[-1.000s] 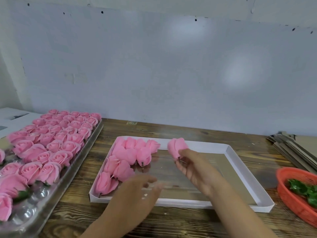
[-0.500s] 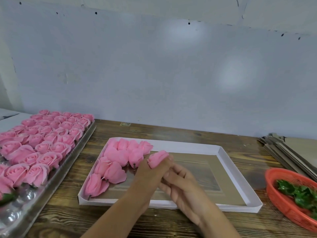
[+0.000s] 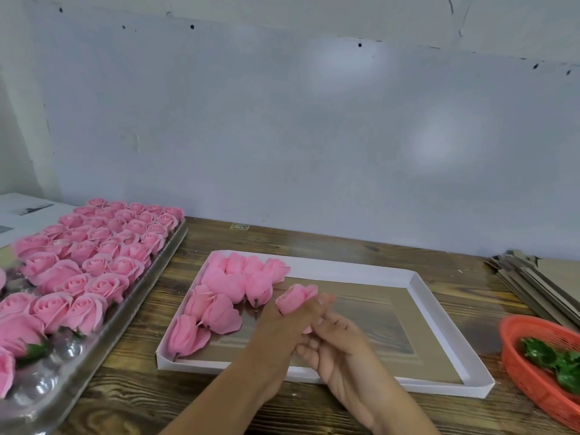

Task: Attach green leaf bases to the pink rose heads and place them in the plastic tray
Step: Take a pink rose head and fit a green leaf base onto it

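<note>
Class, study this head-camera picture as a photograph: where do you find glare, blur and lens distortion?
Head view: soft bright patches of glare sit on the wall; the clear plastic tray at left glints; the red basket and the cardboard stack at the right edge are smeared; the table's back edge bows and tilts, a wide-angle effect; the held rose stays fairly sharp.

No text, label, brand or number can be read: the small sticker (image 3: 240, 227) at the wooden table's (image 3: 201, 246) far edge (pale, with a dark mark) is too blurred.
</note>
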`<state>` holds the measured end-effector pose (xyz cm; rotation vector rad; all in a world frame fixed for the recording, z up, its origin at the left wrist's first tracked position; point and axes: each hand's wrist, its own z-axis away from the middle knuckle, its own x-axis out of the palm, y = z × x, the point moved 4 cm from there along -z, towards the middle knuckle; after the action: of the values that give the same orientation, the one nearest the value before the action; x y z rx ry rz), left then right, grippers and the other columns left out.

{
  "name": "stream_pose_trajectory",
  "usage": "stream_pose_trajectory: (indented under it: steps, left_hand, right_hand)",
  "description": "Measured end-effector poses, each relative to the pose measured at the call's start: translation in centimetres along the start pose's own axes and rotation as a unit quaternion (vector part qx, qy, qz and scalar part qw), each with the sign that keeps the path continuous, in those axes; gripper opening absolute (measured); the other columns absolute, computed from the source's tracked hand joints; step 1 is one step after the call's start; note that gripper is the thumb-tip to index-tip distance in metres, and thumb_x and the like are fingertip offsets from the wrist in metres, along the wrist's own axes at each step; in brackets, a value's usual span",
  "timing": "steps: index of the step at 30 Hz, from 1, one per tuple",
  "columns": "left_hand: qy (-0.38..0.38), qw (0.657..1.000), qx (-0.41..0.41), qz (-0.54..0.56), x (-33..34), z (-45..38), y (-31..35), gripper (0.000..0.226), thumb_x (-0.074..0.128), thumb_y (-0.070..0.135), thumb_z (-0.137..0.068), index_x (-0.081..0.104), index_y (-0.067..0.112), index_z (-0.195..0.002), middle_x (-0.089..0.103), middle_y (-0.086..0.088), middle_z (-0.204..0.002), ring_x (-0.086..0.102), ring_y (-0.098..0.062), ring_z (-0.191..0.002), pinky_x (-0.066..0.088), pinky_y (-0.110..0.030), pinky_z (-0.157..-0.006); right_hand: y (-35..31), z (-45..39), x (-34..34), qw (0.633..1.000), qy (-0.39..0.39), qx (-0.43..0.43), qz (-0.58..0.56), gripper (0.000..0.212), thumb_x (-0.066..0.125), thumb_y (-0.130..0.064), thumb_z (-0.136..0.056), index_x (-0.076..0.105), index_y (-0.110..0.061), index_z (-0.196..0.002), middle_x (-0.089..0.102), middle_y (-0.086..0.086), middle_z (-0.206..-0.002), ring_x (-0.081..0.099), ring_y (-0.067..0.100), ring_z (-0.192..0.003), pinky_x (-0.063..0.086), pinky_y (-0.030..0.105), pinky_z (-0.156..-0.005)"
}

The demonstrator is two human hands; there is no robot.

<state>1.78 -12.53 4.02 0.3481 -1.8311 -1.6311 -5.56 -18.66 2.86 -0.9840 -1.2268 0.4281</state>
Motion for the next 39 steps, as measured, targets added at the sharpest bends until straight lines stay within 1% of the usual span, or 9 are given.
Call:
stream_pose_trajectory:
  steps: [4,9,14,19,24,27,30,35,39]
  left_hand:
    - [-0.021,1.0,-0.003,0.004,-0.1,0.1,0.4,0.043,0.079,0.05,-0.057,0.08,0.018,-0.086,0.075,-0.01,-0.093,0.063,-0.027,-0.087,0.046,-0.046,-0.085]
    - [-0.001,0.999,0.019,-0.032,-0.2,0.1,0.6,0.017,0.075,0.035,-0.08,0.077,0.018,-0.077,0.074,-0.003,-0.081,0.07,-0.015,-0.075,0.056,-0.033,-0.07]
    - [-0.001,0.997,0.021,-0.069,-0.1,0.4,0.6,0.027,0.068,0.044,-0.074,0.077,0.019,-0.08,0.075,-0.002,-0.078,0.069,-0.017,-0.068,0.054,-0.033,-0.062]
    - [-0.034,0.996,0.042,-0.077,-0.2,0.6,0.7,0.048,0.066,0.066,-0.071,0.079,0.022,-0.085,0.073,-0.015,-0.077,0.051,-0.023,-0.045,0.048,-0.026,-0.05]
    - [-0.001,0.998,0.025,-0.053,-0.7,0.2,0.5,0.048,0.065,0.063,-0.077,0.08,0.019,-0.089,0.078,-0.006,-0.094,0.075,-0.02,-0.087,0.061,-0.036,-0.075]
    - [0.001,0.999,0.017,-0.04,-0.7,0.2,0.5,0.047,0.067,0.061,-0.078,0.08,0.017,-0.089,0.077,-0.01,-0.093,0.068,-0.025,-0.07,0.057,-0.037,-0.064]
    - [-0.022,0.999,0.023,-0.023,-0.6,0.4,0.7,0.046,0.073,0.065,-0.075,0.081,0.022,-0.089,0.078,-0.008,-0.096,0.067,-0.022,-0.076,0.057,-0.033,-0.069]
    - [-0.04,0.999,0.025,-0.028,-0.5,0.6,0.6,0.047,0.066,0.07,-0.08,0.081,0.026,-0.09,0.078,0.002,-0.086,0.049,-0.011,-0.04,0.042,-0.023,-0.04]
    - [-0.003,1.0,0.013,0.001,-1.0,0.0,0.2,0.05,0.066,0.066,-0.071,0.081,0.022,-0.088,0.078,-0.006,-0.091,0.073,-0.016,-0.075,0.059,-0.027,-0.063]
  right_hand:
    - [0.5,0.2,0.0,0.995,0.003,0.059,-0.075,0.03,0.058,-0.016,-0.084,0.074,0.007,-0.097,0.062,0.02,-0.079,0.062,0.022,-0.059,0.057,0.028,-0.053]
    - [0.6,0.2,0.4,0.998,0.006,0.055,-0.021,0.026,0.064,-0.02,-0.089,0.073,0.0,-0.103,0.06,0.021,-0.088,0.062,0.023,-0.072,0.056,0.03,-0.063]
    - [0.8,0.2,0.4,0.997,-0.008,0.066,0.026,0.039,0.064,-0.037,-0.087,0.069,-0.002,-0.102,0.06,0.014,-0.075,0.06,0.02,-0.063,0.051,0.026,-0.057]
    - [1.1,0.4,0.2,0.991,-0.01,0.113,0.076,0.056,0.057,-0.06,-0.088,0.075,-0.007,-0.089,0.06,0.014,-0.07,0.058,0.018,-0.057,0.048,0.024,-0.053]
    - [0.6,0.2,0.1,0.996,0.012,0.052,0.07,0.032,0.065,-0.036,-0.086,0.063,-0.005,-0.094,0.058,0.01,-0.075,0.058,0.017,-0.06,0.049,0.024,-0.055]
    - [0.4,0.4,0.2,0.996,0.006,0.035,0.087,0.028,0.067,-0.033,-0.087,0.062,-0.005,-0.086,0.058,0.011,-0.075,0.055,0.017,-0.059,0.048,0.024,-0.053]
    - [0.7,0.6,0.3,0.995,0.013,0.071,0.076,0.041,0.052,-0.04,-0.096,0.061,-0.003,-0.082,0.057,0.012,-0.066,0.054,0.018,-0.052,0.045,0.024,-0.047]
    - [1.1,0.4,0.7,0.992,0.022,0.083,0.089,0.049,0.043,-0.045,-0.094,0.064,-0.001,-0.088,0.057,0.014,-0.064,0.055,0.019,-0.05,0.047,0.025,-0.046]
    - [0.9,0.3,0.9,0.995,0.025,0.032,0.094,0.033,0.059,-0.029,-0.092,0.062,0.0,-0.105,0.063,0.014,-0.075,0.058,0.019,-0.06,0.051,0.025,-0.053]
